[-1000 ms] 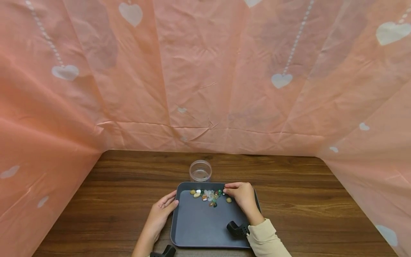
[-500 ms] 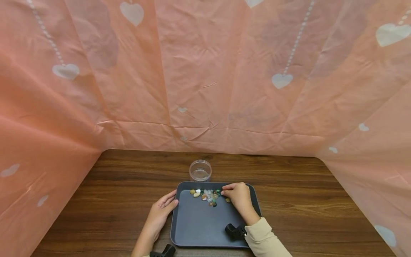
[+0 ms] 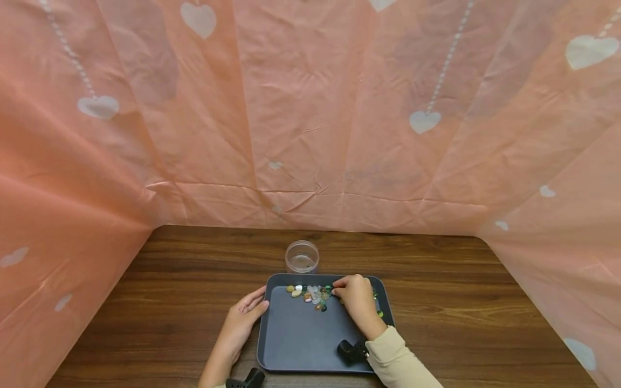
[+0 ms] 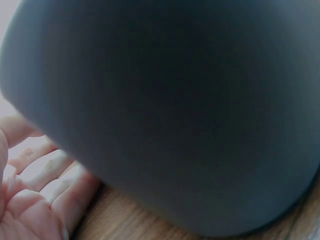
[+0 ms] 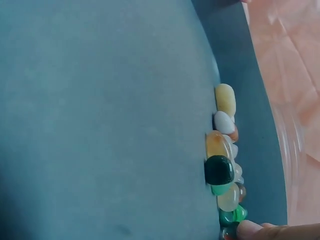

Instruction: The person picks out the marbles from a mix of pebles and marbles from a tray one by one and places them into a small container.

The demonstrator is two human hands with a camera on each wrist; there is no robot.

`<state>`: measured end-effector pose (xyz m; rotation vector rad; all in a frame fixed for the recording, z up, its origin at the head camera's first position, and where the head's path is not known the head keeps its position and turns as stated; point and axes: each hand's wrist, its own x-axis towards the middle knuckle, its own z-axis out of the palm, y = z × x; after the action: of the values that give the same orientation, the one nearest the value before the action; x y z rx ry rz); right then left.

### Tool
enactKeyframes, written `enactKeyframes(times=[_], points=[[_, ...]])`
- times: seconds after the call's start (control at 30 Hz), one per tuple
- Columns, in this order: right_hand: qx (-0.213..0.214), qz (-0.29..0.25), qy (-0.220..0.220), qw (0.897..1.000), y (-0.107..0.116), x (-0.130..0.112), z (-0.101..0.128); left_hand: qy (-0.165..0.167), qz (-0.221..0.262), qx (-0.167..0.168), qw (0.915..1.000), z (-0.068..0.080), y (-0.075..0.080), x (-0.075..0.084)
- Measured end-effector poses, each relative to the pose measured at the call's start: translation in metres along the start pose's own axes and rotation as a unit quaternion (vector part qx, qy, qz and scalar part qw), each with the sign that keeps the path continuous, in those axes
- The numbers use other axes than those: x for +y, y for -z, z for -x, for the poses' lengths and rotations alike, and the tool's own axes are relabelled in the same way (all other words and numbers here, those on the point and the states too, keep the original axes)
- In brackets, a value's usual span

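Stones [image 3: 316,295] lie inside the grey tray [image 3: 305,345] in a loose band whose long axis runs left to right along the far wall; in the right wrist view we see a pale yellow stone [image 5: 226,99] lengthwise with that wall. Our right hand [image 3: 358,302] angles forward and leftward from its beige sleeve [image 3: 400,358], fingertips and thumb close together at the band's right end; we cannot tell whether they pinch a stone. Our left hand [image 3: 241,319] rests loosely against the tray's left side, fingers extended, thumb touching the rim.
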<state>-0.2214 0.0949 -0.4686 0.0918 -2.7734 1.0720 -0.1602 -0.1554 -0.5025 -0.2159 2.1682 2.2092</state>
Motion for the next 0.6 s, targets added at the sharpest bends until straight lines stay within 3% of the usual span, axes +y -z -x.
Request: enactKeyframes(times=[0.17, 0.27, 0.33, 0.43, 0.6], points=[[-0.010, -0.060, -0.056, 0.997, 0.006, 0.004, -0.003, 0.003, -0.004, 0.000, 1.0000, 0.000, 0.000, 0.000], [-0.023, -0.161, -0.108, 0.981, 0.011, 0.007, -0.006, 0.004, -0.006, 0.001, 1.0000, -0.001, 0.001, -0.001], [-0.036, -0.242, -0.139, 0.960, 0.013, 0.008, -0.008, 0.005, -0.006, 0.001, 1.0000, -0.001, 0.001, -0.001], [-0.061, -0.362, -0.184, 0.912, 0.015, 0.009, -0.011, 0.006, -0.005, 0.001, 1.0000, -0.001, 0.001, -0.001], [-0.099, -0.474, -0.225, 0.845, 0.020, 0.010, -0.016, 0.009, -0.005, 0.000, 0.9999, -0.001, 0.002, 0.000]])
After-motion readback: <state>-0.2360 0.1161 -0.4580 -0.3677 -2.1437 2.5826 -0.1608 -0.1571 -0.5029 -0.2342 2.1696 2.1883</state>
